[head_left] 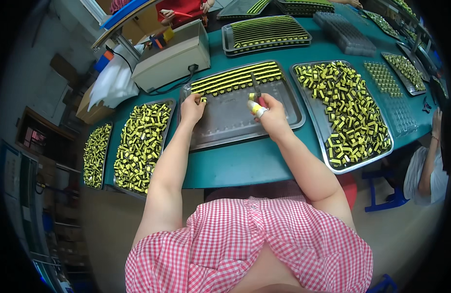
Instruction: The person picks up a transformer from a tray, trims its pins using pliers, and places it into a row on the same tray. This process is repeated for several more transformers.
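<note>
Green covers the broad tabletop, which carries everything within reach. The largest things near the hands are shallow metal trays: the middle tray sits straight ahead, the right tray is heaped with loose yellow-and-black pieces, and the left tray is filled with the same kind. Beyond the left tray stands a beige box. Across the far part of the middle tray run rows of pieces, lined up side by side; the near part of its floor is bare.

The right hand is over the middle tray, closed around the red handle of a slim hand tool, whose dark end points away toward the rows. A yellow-and-white wrapping covers one of its fingers. The left hand, at the middle tray's left side, is curled, thumb and fingers together on one small piece. Another yellow bit shows at the right hand's fingertips; whether it is pinched there, I cannot tell.
</note>
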Demonstrator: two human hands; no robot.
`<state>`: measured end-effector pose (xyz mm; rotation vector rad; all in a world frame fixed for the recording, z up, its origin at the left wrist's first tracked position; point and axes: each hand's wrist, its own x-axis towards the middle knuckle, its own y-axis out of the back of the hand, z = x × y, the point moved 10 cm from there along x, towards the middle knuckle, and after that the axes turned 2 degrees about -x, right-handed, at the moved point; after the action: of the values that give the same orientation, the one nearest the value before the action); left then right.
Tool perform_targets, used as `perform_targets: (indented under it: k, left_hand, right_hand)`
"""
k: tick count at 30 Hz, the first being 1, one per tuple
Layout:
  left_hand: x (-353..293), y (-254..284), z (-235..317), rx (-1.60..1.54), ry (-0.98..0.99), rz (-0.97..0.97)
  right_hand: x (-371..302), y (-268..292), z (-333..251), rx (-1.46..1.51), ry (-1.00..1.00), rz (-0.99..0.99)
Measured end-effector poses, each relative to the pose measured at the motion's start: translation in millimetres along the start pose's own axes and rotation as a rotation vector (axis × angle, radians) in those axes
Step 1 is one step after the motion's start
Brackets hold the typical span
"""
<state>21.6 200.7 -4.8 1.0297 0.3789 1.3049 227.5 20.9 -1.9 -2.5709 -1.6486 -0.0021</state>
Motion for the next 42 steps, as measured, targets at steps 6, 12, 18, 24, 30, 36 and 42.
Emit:
perform_targets:
  k: [6, 12, 18, 24, 30, 36, 42]
  left_hand:
    - [11.3, -9.5, 11.4, 0.159, -0.103, -0.017]
    - [6.8, -12.0, 27.5, 0.263, -0.216, 0.074]
    - [9.2, -16.0, 20.2, 0.184, -0.229, 0.120]
    - [8.2, -16.5, 21.1, 0.179, -0.256, 0.139]
    - [5.9, -10.6, 25.7, 0.139, -0.237, 0.178]
    - [-14.3, -12.2, 88.6, 0.013, -0.504, 0.141]
    - [-81.4, -87.0, 193.8, -0.132, -1.013, -0.176]
  right_hand:
    - [0.9, 0.9, -0.7, -0.031, 0.047, 0.012]
    - [-2.4, -1.2, -5.4, -0.036, 0.051, -0.018]
    - [-2.8, -0.9, -7.9, -0.049, 0.076, -0.013]
    - [-5.2, -2.9, -11.1, -0.043, 0.090, -0.021]
    - [-7.8, -1.5, -16.3, -0.050, 0.098, -0.006]
    - [-27.4, 11.4, -56.2, -0.197, 0.551, 0.214]
    - [-82.0, 20.5, -105.5, -0.248, 1.077, 0.423]
